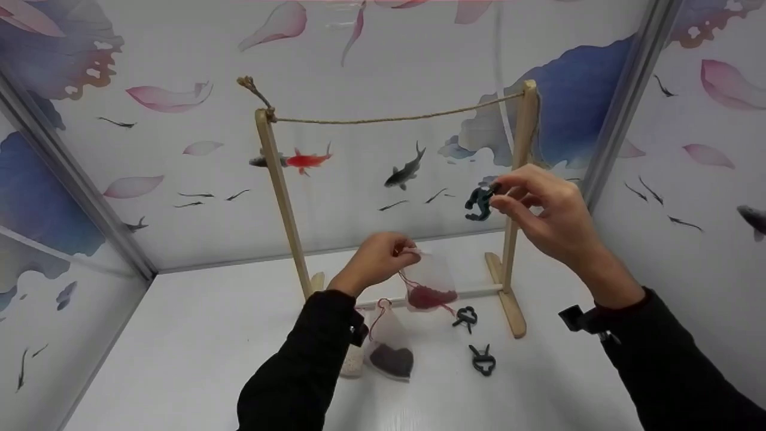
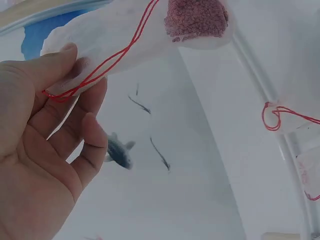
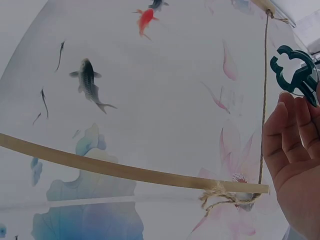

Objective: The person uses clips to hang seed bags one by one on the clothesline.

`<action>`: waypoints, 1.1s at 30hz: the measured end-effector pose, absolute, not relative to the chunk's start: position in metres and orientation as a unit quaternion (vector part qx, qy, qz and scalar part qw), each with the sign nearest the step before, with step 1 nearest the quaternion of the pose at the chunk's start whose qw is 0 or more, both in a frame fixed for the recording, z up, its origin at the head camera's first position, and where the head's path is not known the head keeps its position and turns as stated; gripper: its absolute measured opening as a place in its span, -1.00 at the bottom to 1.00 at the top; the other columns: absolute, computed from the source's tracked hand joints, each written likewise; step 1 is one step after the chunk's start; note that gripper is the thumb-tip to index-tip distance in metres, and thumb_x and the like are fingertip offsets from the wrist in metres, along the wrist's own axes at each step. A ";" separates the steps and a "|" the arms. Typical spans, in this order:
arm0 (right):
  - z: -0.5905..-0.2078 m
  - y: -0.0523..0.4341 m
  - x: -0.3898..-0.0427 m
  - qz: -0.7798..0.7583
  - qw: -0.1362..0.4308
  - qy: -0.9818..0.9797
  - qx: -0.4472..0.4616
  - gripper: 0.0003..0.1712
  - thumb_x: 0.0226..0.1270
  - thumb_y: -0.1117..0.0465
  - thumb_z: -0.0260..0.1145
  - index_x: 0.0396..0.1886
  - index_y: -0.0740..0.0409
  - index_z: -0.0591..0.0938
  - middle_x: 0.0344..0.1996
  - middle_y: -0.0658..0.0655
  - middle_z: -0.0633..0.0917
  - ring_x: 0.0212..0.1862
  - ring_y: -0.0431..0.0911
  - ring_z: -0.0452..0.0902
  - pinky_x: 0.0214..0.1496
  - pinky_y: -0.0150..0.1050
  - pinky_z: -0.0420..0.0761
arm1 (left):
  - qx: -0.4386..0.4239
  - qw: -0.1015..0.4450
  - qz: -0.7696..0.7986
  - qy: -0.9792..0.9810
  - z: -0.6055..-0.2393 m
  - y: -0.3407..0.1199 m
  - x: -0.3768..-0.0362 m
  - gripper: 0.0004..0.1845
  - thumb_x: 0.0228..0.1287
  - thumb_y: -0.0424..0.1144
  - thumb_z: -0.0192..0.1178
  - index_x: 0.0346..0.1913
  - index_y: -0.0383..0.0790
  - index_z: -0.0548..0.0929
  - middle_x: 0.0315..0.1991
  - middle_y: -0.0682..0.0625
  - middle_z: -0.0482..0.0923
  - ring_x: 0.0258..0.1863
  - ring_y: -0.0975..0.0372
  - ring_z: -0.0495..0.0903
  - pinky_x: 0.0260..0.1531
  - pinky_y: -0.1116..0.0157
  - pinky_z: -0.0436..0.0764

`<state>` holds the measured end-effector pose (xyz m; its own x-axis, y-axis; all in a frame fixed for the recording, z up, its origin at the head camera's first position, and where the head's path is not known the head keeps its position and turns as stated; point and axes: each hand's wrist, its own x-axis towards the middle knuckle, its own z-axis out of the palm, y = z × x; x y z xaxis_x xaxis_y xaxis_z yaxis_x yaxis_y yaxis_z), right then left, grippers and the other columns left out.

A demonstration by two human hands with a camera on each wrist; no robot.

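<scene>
My left hand (image 1: 383, 260) pinches the top of a sheer white drawstring bag (image 1: 434, 272) between thumb and fingers. Dark red contents (image 2: 197, 20) fill the bag's bottom, and its red cord (image 2: 120, 55) hangs loose. In the air by the right post, my right hand (image 1: 553, 212) pinches a dark green spring clip (image 1: 479, 203) by its handles. The right wrist view shows this clip (image 3: 295, 70) with its curved jaws a little apart. A twine line (image 1: 383, 120) runs between two wooden posts, above the left hand and apart from both hands.
On the white table (image 1: 191, 341) lie a sheer bag with a dark heart-shaped filling (image 1: 392, 361), a pale-filled bag (image 1: 352, 364) partly behind my left sleeve, and two more clips (image 1: 465, 319). The rack's right post (image 1: 517, 179) stands on a wooden foot (image 1: 511, 311).
</scene>
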<state>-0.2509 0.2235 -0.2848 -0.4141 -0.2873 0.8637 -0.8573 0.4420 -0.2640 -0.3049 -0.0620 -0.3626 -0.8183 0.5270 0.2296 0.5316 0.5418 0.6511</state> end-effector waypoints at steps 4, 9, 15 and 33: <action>-0.276 0.224 -0.252 0.363 0.404 -0.748 0.381 -0.64 0.03 0.59 0.51 -0.15 0.27 0.75 -0.29 0.11 0.74 -0.35 -0.24 0.61 -0.27 -0.54 0.57 | -0.305 0.062 -0.375 -0.873 -0.339 -0.057 -0.304 -0.88 0.42 -0.28 0.29 -0.19 -0.27 0.74 -0.44 0.07 0.54 -0.44 0.27 0.40 -0.35 0.33 0.41; -0.260 0.222 -0.258 0.346 0.434 -0.733 0.393 -0.67 0.00 0.64 0.50 -0.24 0.28 0.77 -0.33 0.14 0.74 -0.37 -0.27 0.57 -0.26 -0.57 0.53 | -0.282 0.171 -0.389 -0.860 -0.307 -0.045 -0.304 -0.87 0.41 -0.28 0.30 -0.16 -0.32 0.74 -0.46 0.02 0.56 -0.50 0.28 0.40 -0.45 0.37 0.38; -0.244 0.220 -0.266 0.326 0.450 -0.732 0.394 -0.76 0.06 0.60 0.49 -0.28 0.30 0.78 -0.37 0.17 0.73 -0.42 -0.22 0.49 -0.28 -0.58 0.47 | -0.264 0.267 -0.407 -0.833 -0.276 -0.027 -0.305 -0.83 0.43 -0.25 0.29 -0.16 -0.33 0.73 -0.47 -0.02 0.57 -0.52 0.27 0.39 -0.48 0.37 0.35; -0.195 0.224 -0.305 0.288 0.524 -0.729 0.333 -0.94 0.31 0.40 0.42 -0.27 0.35 0.76 -0.41 0.28 0.64 -0.44 -0.27 0.31 -0.32 -0.56 0.31 | -0.238 0.350 -0.444 -0.790 -0.245 0.003 -0.317 -0.82 0.46 -0.24 0.26 -0.12 -0.32 0.73 -0.37 -0.02 0.66 -0.48 0.30 0.48 -0.42 0.40 0.42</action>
<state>-0.3055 0.2237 -0.1946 -0.2303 -0.1833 0.9557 -0.7874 0.6122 -0.0723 -0.3169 0.0029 -0.2449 -0.6419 0.0646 0.7640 0.6860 0.4936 0.5346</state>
